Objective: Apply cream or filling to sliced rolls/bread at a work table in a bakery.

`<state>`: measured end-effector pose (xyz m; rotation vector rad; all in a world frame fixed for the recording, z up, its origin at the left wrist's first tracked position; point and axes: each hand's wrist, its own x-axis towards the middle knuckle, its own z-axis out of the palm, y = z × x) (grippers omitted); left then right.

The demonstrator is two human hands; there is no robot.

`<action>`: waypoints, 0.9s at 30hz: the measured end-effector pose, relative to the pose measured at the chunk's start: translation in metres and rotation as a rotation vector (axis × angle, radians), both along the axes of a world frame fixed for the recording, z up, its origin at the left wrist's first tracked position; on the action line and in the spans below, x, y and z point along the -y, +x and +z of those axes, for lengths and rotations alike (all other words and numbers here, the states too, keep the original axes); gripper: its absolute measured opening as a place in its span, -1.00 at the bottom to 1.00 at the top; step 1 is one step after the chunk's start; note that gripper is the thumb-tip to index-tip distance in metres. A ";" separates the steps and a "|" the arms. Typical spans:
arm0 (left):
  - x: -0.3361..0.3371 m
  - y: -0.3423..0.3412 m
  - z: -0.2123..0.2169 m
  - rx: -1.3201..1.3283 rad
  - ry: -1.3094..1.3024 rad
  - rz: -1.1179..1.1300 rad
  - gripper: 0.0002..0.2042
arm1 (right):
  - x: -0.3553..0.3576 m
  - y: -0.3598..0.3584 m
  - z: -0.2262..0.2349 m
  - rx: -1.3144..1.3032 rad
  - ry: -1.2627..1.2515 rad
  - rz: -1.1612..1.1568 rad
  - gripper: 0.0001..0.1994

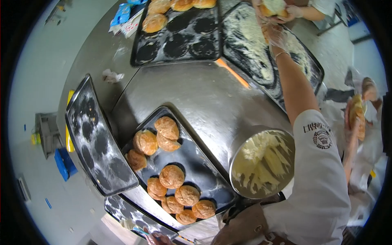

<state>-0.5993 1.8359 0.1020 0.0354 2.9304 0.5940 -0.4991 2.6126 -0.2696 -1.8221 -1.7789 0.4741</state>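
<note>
My right arm stretches far across the table in a white sleeve. My right hand (278, 37), in a clear glove, is over the flour-covered black tray (245, 45), closed around a brown bun (265, 32) mostly hidden by the fingers. Low at the left edge of my body, my left hand (158, 238) grips a thin teal-handled tool (130, 225) with a pale head, above a floured tray (124, 209). Between my arms lie a black tray (206, 163) of round golden buns (171, 176) and a metal bowl (233, 179) of pale cream (261, 163).
A co-worker's gloved hands (290, 13) hold a white-topped bun (272, 7) beyond my right hand. Another person at right holds a bun (356, 116). An orange spatula (233, 74) lies near a bun tray (175, 59). A floured tray (98, 151) leans at left.
</note>
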 end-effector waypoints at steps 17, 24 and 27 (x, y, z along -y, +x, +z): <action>0.186 0.011 -0.084 0.036 0.842 0.804 -0.68 | -0.090 0.012 0.048 0.693 0.237 0.835 -0.55; 0.372 0.120 -0.207 0.140 0.918 1.322 -0.68 | 0.288 -0.153 0.136 -0.557 -0.445 1.081 -0.65; 0.364 0.163 -0.249 0.418 1.062 1.486 -0.59 | 0.396 -0.205 0.154 -0.173 -0.454 1.463 -0.64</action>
